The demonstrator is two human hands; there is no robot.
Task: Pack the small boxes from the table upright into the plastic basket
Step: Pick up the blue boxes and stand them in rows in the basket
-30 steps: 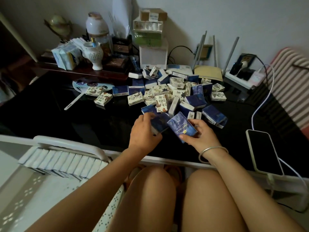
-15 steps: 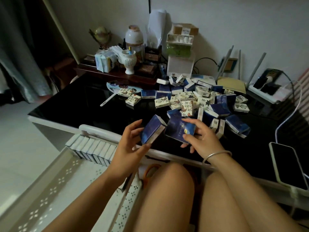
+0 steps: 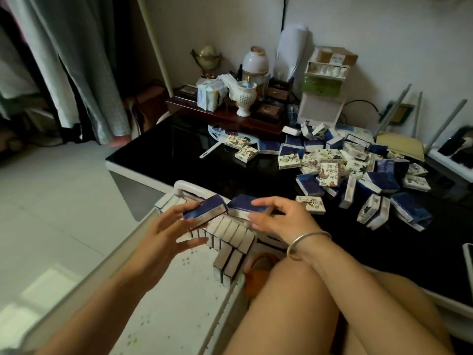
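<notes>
My left hand grips a blue small box above the white plastic basket. My right hand holds a second blue box right beside it, over the basket's far end. A row of upright boxes stands packed along that far end, with two more in a second row below. A heap of blue and white patterned small boxes lies on the black table to the right.
A phone lies at the table's right edge. A wooden tray with a white cup, packets and jars fills the back. A fan lies near it. Stacked cartons and a router stand by the wall. My knees sit beside the basket.
Both hands have carried their blue boxes from the table's front edge leftward and down over the basket. The view has swung left, showing more floor and curtain.
</notes>
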